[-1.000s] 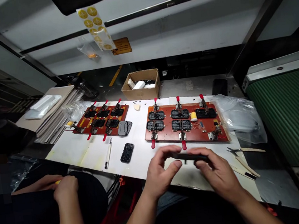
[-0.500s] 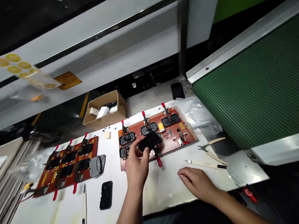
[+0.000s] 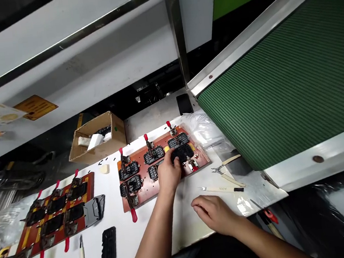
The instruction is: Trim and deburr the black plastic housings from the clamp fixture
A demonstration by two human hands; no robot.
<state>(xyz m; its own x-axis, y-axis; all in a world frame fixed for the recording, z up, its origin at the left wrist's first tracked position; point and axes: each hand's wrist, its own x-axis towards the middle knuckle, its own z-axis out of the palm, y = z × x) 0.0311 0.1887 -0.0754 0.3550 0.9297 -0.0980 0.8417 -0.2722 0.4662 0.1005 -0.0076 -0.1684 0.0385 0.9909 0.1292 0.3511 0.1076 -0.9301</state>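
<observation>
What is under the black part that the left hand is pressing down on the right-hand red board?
The red fixture board lies under the black part. The left hand and part cover that slot, so its seating is hidden.

Bare tabletop (image 3: 158, 226) near edge free, red clamp levers (image 3: 145, 137) crowd fixture board (image 3: 142, 196), conveyor (image 3: 278, 83) blocks right

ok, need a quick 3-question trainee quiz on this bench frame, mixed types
1. True or false: the left hand is over the right-hand red fixture board, holding a black part.
2. The right hand is: A) holding tweezers B) resting on the white table C) on the green conveyor belt
3. Fill in: a loose black part lies on the table in front of the ____ fixture board.

Key: 1 true; 2 B; 3 left
</observation>
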